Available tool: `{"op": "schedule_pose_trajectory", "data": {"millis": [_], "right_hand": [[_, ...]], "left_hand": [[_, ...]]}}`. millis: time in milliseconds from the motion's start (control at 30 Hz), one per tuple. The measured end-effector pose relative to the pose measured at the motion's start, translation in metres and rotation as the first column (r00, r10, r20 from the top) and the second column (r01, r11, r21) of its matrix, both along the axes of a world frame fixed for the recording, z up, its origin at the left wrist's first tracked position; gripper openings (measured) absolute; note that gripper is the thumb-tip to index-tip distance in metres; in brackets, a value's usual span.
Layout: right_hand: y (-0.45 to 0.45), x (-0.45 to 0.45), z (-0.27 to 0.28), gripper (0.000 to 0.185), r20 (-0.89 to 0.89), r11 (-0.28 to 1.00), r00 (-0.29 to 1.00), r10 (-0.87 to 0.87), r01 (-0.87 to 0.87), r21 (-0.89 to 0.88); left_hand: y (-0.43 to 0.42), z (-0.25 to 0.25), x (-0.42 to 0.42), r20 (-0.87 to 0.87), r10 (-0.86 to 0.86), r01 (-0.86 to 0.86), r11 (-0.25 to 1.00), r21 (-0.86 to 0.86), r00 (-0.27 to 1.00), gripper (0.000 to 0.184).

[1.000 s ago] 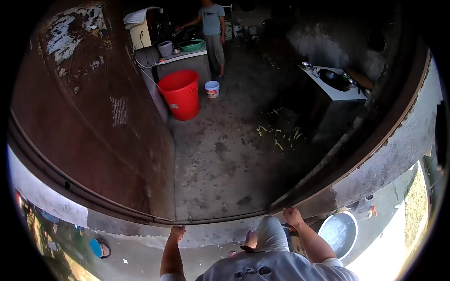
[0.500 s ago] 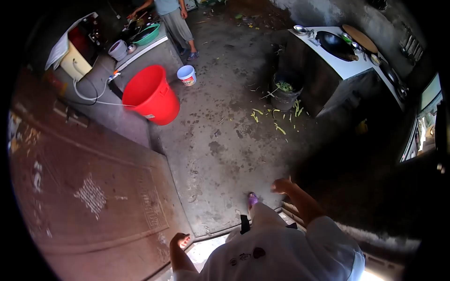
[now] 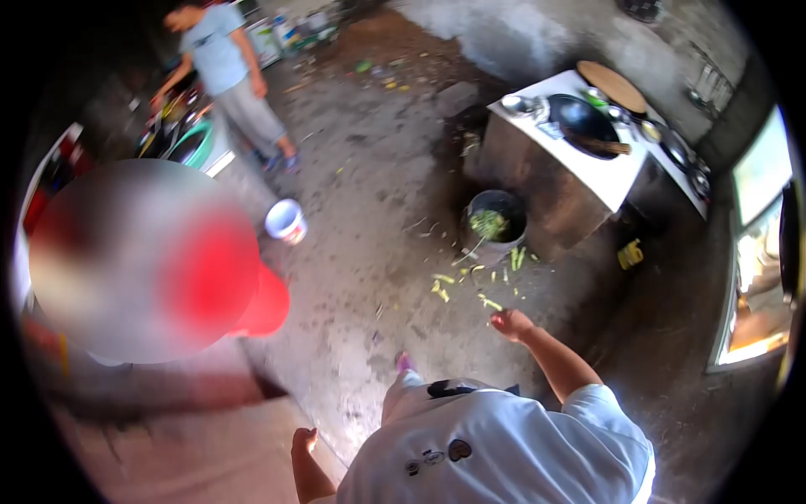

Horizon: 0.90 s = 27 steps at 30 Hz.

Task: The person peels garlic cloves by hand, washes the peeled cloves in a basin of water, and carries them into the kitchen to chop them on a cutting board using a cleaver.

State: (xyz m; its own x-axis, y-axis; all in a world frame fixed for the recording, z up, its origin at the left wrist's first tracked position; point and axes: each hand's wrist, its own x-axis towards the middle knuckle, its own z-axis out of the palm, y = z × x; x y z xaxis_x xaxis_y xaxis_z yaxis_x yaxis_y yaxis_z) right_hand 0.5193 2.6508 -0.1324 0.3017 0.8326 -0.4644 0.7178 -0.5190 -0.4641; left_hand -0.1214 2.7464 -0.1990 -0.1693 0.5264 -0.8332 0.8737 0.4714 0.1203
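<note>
My left hand [image 3: 305,439] hangs low beside the brown door panel [image 3: 210,445], fingers curled; whether anything is in it is too small to tell. Out in front over the concrete floor, my right hand [image 3: 511,324] is also curled, close in view to pale green scraps [image 3: 489,302] on the ground but not seen touching them. Its fingers are small and slightly blurred. Beyond it stands a dark bucket [image 3: 495,225] with green plant matter inside. One of my feet, in a purple shoe [image 3: 405,362], is on the floor.
A person [image 3: 225,67] stands at the left counter by a green basin [image 3: 197,144]. A white bucket [image 3: 286,222] and a red tub [image 3: 267,302], partly behind a blurred round patch, are at left. A black wok [image 3: 583,126] sits on the white-topped stove [image 3: 617,189] at right.
The view has moved from the doorway into the room. The bucket, scraps and stove appear nearer, and the red tub has shifted left and down. Both my arms have swung.
</note>
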Motion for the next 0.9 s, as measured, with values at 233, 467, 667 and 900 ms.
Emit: {"op": "schedule_pose_trajectory", "data": {"millis": [233,467,667,900], "right_hand": [[-0.027,0.072,-0.069,0.021,0.085,0.746,0.985,-0.148,0.168,-0.645],[0.110,0.190,-0.133,0.031,-0.136,0.674,0.970,-0.204,0.038,-0.738],[0.571,0.305,-0.017,0.030,0.200,0.941,0.978,0.057,0.014,-0.337],[0.925,0.414,0.088,0.042,-0.924,0.937,0.381,-0.039,0.335,0.098]], "left_hand": [[0.343,0.046,0.254,0.039,-0.667,0.607,0.698,0.379,0.744,0.044],[0.540,0.060,0.412,0.023,-0.708,0.654,0.664,0.363,0.706,0.046],[0.663,0.016,0.376,-0.012,-0.671,0.671,0.741,0.034,0.742,0.054],[0.902,-0.033,0.415,0.045,0.014,-0.006,0.985,-0.173,0.999,0.045]]}}
